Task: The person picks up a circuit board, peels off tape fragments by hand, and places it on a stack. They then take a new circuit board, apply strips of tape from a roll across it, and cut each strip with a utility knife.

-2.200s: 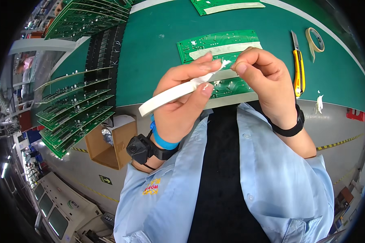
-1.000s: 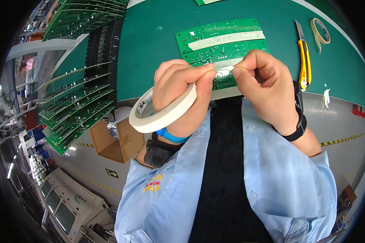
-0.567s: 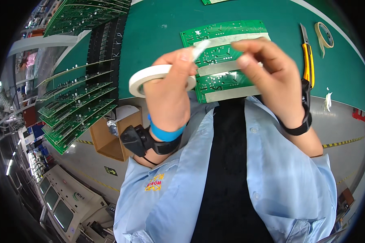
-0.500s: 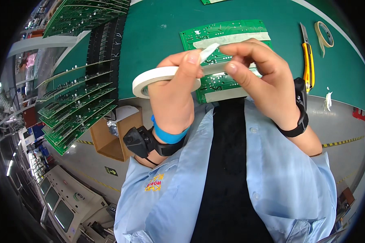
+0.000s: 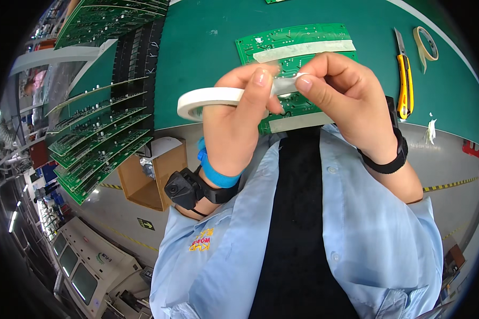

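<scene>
A roll of white tape [image 5: 210, 96] hangs around my left hand [image 5: 237, 119], whose thumb and fingers close on it near the free strip. The thumb and forefinger of my right hand [image 5: 343, 101] pinch the end of that strip, which spans the short gap between both hands. Below them on the table lies a green circuit board [image 5: 292, 36]. One pale tape strip [image 5: 303, 50] crosses its far part, and another pale strip [image 5: 298, 122] runs along its near edge. My hands cover the board's middle.
A yellow utility knife [image 5: 404, 85] with its blade out lies right on the green table [image 5: 207, 58], beside a tan tape roll [image 5: 427, 43]. White scraps [image 5: 431, 131] sit at the near edge. Several boards [image 5: 101, 143] stand in a black rack at left, above a cardboard box [image 5: 143, 183].
My right hand has come to the tape's loose end and pinches it. The strip, earlier raised and twisted, now stretches between my hands. Both hands shifted slightly.
</scene>
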The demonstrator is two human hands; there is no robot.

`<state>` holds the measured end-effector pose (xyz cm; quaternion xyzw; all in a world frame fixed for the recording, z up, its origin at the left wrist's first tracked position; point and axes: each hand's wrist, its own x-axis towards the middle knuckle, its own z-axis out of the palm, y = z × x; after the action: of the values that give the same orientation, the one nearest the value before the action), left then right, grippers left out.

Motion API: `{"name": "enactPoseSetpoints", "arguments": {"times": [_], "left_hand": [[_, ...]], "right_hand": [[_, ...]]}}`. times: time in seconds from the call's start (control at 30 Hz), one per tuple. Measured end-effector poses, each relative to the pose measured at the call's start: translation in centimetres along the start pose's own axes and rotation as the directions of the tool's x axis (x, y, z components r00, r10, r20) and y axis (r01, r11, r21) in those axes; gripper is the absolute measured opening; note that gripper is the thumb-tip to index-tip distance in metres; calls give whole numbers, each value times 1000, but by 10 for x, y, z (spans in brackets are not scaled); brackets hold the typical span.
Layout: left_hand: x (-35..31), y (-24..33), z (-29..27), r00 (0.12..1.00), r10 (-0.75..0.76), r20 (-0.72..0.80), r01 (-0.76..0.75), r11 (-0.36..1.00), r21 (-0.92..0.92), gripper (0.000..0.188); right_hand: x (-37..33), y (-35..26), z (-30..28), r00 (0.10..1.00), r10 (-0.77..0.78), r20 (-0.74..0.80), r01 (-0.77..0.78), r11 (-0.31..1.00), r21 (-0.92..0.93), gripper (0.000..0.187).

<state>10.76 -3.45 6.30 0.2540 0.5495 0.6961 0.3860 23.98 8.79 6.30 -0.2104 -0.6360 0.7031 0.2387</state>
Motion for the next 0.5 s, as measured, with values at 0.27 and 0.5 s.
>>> {"name": "enactPoseSetpoints", "arguments": {"times": [0.27, 0.5], "left_hand": [[1, 4, -2, 991, 20, 135, -55, 964, 260, 29], [13, -7, -6, 844, 484, 231, -530, 687, 496, 7]], "right_hand": [[0, -2, -3, 990, -139, 27, 141, 961, -237, 13], [-1, 0, 3, 967, -255, 23, 244, 888, -389, 13]]}}
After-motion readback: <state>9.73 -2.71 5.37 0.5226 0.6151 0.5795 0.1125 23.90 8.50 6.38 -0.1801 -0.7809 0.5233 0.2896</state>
